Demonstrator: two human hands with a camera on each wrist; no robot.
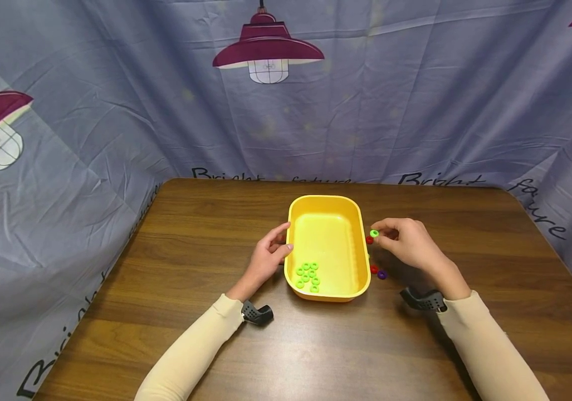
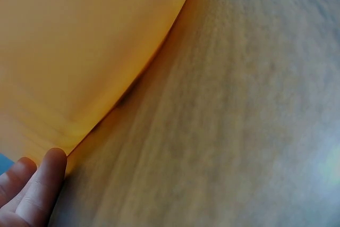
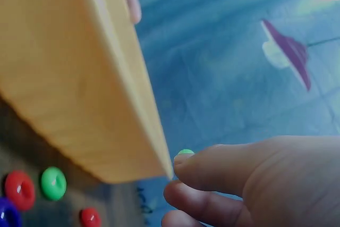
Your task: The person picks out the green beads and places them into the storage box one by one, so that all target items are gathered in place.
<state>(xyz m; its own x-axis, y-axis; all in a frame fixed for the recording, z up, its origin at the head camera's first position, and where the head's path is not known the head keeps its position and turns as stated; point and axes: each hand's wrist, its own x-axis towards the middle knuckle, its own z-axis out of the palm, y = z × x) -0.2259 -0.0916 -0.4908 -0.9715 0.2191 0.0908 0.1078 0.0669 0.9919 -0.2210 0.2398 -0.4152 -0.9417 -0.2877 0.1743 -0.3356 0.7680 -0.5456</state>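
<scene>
A yellow plastic tub (image 1: 341, 250) stands mid-table, with several small green rings (image 1: 306, 278) in its near left corner. On its left side my left hand (image 1: 267, 253) holds the rim, thumb over the edge and fingers against the outer wall (image 2: 95, 51). Beyond the tub's right side, my right hand (image 1: 407, 242) pinches a green ring (image 1: 374, 233) between thumb and fingertips. In the right wrist view the thumb hides most of that ring (image 3: 185, 152). Beside the tub's right wall lie red rings (image 3: 19, 190), a green ring (image 3: 53, 183) and a purple ring (image 1: 382, 274).
The brown wooden table (image 1: 205, 234) extends around the tub. A grey-blue curtain (image 1: 391, 100) printed with lamps and lettering hangs behind the table and at its sides. Each wrist wears a black strap mount (image 1: 257, 314).
</scene>
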